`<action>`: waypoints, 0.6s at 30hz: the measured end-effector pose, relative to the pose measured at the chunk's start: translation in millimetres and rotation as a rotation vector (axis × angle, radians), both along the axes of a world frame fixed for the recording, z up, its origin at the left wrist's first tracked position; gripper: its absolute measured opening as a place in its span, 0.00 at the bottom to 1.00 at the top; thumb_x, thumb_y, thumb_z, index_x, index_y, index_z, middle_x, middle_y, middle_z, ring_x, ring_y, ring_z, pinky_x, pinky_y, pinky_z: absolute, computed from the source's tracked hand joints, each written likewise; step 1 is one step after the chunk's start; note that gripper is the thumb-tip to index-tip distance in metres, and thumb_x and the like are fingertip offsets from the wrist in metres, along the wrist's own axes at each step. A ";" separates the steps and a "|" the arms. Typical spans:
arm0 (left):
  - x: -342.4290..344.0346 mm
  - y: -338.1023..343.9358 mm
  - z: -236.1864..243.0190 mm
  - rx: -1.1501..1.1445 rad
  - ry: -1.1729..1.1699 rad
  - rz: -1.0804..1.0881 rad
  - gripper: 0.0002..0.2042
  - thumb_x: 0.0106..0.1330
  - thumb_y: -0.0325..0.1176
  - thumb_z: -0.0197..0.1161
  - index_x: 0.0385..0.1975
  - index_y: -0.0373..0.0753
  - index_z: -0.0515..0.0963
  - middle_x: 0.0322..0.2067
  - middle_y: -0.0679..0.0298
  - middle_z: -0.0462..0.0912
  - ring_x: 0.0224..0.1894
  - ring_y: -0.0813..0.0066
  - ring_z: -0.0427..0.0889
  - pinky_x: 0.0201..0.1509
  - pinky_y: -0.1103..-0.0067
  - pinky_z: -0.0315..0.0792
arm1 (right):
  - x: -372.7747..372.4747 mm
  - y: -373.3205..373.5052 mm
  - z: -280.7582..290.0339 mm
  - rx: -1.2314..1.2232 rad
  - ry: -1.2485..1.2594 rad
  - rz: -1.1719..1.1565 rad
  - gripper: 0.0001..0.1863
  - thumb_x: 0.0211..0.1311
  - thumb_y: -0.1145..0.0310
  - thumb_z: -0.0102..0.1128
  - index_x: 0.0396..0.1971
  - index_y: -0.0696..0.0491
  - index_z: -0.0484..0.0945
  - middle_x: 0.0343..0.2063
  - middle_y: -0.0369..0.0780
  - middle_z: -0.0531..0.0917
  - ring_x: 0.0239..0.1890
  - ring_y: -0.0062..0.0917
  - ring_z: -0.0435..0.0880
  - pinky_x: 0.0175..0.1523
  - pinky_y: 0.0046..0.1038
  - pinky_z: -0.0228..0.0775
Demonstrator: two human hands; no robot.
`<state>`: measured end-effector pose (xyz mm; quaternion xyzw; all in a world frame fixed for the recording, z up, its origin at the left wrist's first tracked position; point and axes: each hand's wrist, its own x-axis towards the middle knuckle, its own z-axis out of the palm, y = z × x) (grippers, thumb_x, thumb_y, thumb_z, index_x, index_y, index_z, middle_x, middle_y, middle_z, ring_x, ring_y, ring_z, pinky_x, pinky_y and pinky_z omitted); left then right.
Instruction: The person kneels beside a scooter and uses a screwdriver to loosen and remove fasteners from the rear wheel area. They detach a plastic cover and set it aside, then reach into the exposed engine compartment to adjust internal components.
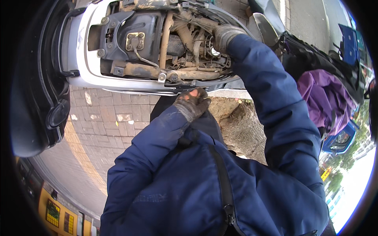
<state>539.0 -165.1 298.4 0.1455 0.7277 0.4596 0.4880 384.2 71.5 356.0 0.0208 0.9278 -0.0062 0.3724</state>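
Note:
A scooter's open body point(143, 35) spans the upper middle, its white frame round dusty metal parts, hoses and wires. My right hand point(224, 37), in a grey knit glove, reaches into the engine bay point(197, 47) at its right side; its fingertips are hidden among the parts. My left hand point(195, 100), in a dirty glove that leaves pinkish fingertips showing, is just below the near rim of the body, its fingers curled together; whatever it may hold is too hidden to name.
A black padded scooter part point(37, 98) fills the left. Paving point(102, 118) and rough stone point(244, 133) lie below. To the right are dark bags, a purple cloth point(323, 94), the road point(311, 19) and blue vehicles point(346, 43). A yellow building front point(55, 212) shows lower left.

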 end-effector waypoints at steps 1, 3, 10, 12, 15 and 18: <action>-3.1 7.1 -2.4 0.041 -0.072 0.017 0.10 0.64 0.31 0.68 0.40 0.39 0.75 0.33 0.66 0.81 0.38 0.77 0.80 0.45 0.77 0.75 | -11.1 -2.8 -2.1 0.005 -0.014 0.037 0.17 0.58 0.64 0.64 0.46 0.54 0.85 0.43 0.52 0.86 0.49 0.43 0.86 0.52 0.40 0.79; -8.3 18.5 -6.1 0.045 -0.019 0.000 0.10 0.64 0.33 0.68 0.38 0.40 0.74 0.31 0.67 0.79 0.37 0.77 0.78 0.45 0.76 0.74 | -34.9 -9.7 -8.9 0.007 -0.088 0.084 0.18 0.54 0.67 0.67 0.45 0.56 0.85 0.41 0.53 0.86 0.48 0.43 0.87 0.50 0.40 0.80; -13.6 53.7 -15.5 0.061 0.072 0.019 0.13 0.66 0.42 0.67 0.38 0.42 0.72 0.29 0.65 0.78 0.34 0.70 0.79 0.41 0.71 0.74 | -91.3 -38.4 -28.1 0.055 -0.141 0.398 0.14 0.60 0.64 0.65 0.42 0.56 0.86 0.38 0.53 0.86 0.45 0.44 0.87 0.49 0.41 0.79; -13.3 64.7 -19.9 0.001 0.057 0.024 0.13 0.66 0.43 0.67 0.38 0.42 0.72 0.29 0.65 0.78 0.33 0.70 0.79 0.41 0.71 0.74 | -95.2 -42.4 -26.4 0.057 -0.136 0.428 0.14 0.61 0.63 0.64 0.42 0.56 0.86 0.38 0.53 0.86 0.44 0.44 0.87 0.49 0.41 0.79; -17.0 84.1 -29.6 -0.056 0.102 0.037 0.14 0.65 0.44 0.67 0.36 0.43 0.71 0.28 0.65 0.77 0.33 0.69 0.79 0.41 0.70 0.73 | -89.2 -36.4 -27.0 0.052 -0.117 0.411 0.14 0.62 0.62 0.64 0.41 0.56 0.86 0.37 0.52 0.86 0.44 0.44 0.87 0.49 0.41 0.79; -21.7 105.0 -36.6 -0.056 0.038 0.107 0.13 0.65 0.41 0.67 0.35 0.43 0.70 0.28 0.64 0.77 0.34 0.67 0.81 0.41 0.68 0.74 | -71.5 -11.0 -34.7 0.019 -0.090 0.349 0.14 0.62 0.61 0.63 0.40 0.56 0.86 0.36 0.52 0.86 0.43 0.44 0.87 0.48 0.41 0.78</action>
